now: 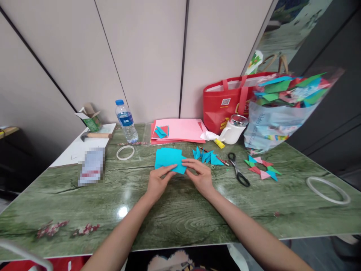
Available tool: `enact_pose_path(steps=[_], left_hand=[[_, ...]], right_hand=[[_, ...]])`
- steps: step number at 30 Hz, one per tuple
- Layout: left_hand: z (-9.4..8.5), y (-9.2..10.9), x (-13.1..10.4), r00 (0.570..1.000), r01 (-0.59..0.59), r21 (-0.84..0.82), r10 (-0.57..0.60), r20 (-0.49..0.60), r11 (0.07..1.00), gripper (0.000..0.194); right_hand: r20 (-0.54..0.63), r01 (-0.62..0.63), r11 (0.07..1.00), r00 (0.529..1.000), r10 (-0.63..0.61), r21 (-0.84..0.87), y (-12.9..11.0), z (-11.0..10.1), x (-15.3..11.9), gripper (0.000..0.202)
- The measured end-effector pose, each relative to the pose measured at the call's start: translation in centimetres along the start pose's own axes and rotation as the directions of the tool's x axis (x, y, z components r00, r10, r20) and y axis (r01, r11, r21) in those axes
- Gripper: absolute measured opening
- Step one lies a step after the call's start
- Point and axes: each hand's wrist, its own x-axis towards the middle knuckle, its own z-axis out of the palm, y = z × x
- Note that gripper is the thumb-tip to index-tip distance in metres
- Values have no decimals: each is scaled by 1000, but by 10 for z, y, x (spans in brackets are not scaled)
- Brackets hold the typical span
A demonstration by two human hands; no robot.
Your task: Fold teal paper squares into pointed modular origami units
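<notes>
Between my two hands is a small blue sheet of paper (180, 166), pinched at its left edge by my left hand (159, 181) and at its right edge by my right hand (201, 177). Right behind it, a stack of blue paper (168, 155) lies on the green table (175, 222). Several folded blue paper pieces (207, 155) sit just beyond my right hand. A pair of black-handled scissors (238, 171) lies further right, beside a ring of folded coloured paper (262, 168).
Pink and red paper (183, 130) lies at the back. A water bottle (126, 121), hammer (96, 135) and white ring (125, 153) are left. At right stand a white mug (233, 131), red bag (216, 107), plastic bag of folded paper (270, 124) and another ring (328, 191).
</notes>
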Motion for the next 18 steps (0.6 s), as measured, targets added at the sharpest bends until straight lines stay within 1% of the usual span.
enact_pose_path(steps=[3, 6, 9, 14, 18], left_hand=[[-2, 1, 1, 998, -52, 23, 53, -37, 998, 19], [-4, 5, 2, 998, -56, -6, 56, -42, 998, 16], [-3, 9, 2, 999, -16, -56, 13, -52, 998, 12], [-2, 15, 2, 995, 73, -139, -82, -59, 988, 9], [1, 15, 2, 984, 155, -198, -169, -59, 968, 10]], right_hand=[[20, 14, 999, 1000, -15, 32, 0, 0, 0, 24], [43, 3, 998, 999, -6, 62, -2, -1, 0, 22], [50, -42, 996, 998, 38, 75, -6, 0, 0, 17], [-42, -164, 978, 985, 170, 126, -10, 3, 2, 3], [5, -297, 929, 953, 303, 221, -6, 7, 2, 12]])
